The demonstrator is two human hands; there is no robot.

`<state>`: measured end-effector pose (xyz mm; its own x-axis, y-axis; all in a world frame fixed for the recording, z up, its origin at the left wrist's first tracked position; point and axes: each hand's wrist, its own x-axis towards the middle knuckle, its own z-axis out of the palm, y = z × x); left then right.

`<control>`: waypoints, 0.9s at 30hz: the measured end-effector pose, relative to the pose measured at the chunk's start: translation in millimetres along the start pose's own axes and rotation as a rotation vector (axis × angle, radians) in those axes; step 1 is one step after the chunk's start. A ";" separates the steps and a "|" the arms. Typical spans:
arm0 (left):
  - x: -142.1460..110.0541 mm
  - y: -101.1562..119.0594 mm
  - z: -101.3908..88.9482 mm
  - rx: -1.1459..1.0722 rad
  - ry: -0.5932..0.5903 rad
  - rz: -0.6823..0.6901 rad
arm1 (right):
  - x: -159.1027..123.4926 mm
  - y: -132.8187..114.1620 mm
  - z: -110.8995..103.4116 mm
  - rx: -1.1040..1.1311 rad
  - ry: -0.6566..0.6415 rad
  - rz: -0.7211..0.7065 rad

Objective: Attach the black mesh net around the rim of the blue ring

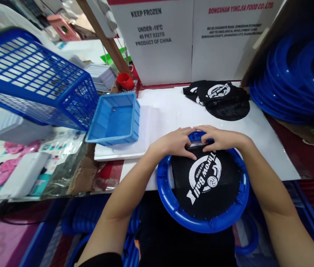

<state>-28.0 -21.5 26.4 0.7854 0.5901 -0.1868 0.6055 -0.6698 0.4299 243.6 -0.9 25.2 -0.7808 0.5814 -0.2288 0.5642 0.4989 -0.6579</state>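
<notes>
A blue plastic ring (170, 202) rests at the table's near edge and juts out over my lap. Inside it lies a round black mesh net (182, 196) printed in white with "Throw Ball". At the ring's far rim, my left hand (177, 142) has its fingers curled over the plastic, with the thumb reaching down to the net's upper edge. Close beside it, my right hand (218, 138) grips the same rim from the other side, its thumb also near the net. The fingertips of both hands nearly meet. A gap shows between the net and the rim there.
More black mesh nets (223, 100) lie farther back on the white board (168, 96). Blue rings (279, 100) are stacked at right. A light-blue bin (114, 116), a red roll (125, 81) and a tilted blue basket (70, 85) stand left. A white carton (159, 55) closes the back.
</notes>
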 end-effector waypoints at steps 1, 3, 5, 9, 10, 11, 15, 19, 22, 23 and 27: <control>0.0 -1.6 0.5 0.002 -0.013 0.009 | -0.2 1.4 -1.4 0.009 -0.003 -0.003; -0.1 -7.9 -0.1 -0.029 -0.035 0.033 | -1.2 4.7 -4.5 0.037 0.003 -0.020; -1.5 -17.6 -3.7 -0.112 -0.053 0.066 | -2.9 7.9 -8.3 0.087 0.004 -0.038; -6.9 -35.7 -15.5 -0.323 -0.051 0.078 | -5.9 14.1 -16.3 0.206 0.009 -0.018; -7.9 -38.5 -17.7 -0.351 -0.035 0.061 | -6.1 15.6 -17.6 0.232 0.013 -0.011; -8.6 -40.5 -19.0 -0.364 -0.012 0.040 | -6.1 17.0 -18.6 0.256 0.016 -0.005; -6.9 -44.9 -16.8 -0.356 0.085 -0.018 | -4.7 20.3 -18.4 0.298 0.023 0.023; -2.1 -50.4 -11.6 -0.388 0.155 0.002 | -3.4 21.5 -17.4 0.304 0.061 0.048; 0.4 -54.0 -10.0 -0.407 0.186 0.028 | -3.1 23.0 -18.8 0.316 0.059 0.073; 0.8 -54.7 -10.0 -0.404 0.191 0.036 | -3.1 23.8 -19.4 0.321 0.054 0.079; -0.6 -54.3 -12.5 -0.365 0.165 0.040 | -3.0 28.5 -21.1 0.335 0.039 0.082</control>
<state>-63.0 20.0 14.2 0.7585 0.6509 -0.0318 0.4656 -0.5073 0.7252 267.7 25.1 22.3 -0.7219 0.6384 -0.2670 0.5001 0.2147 -0.8389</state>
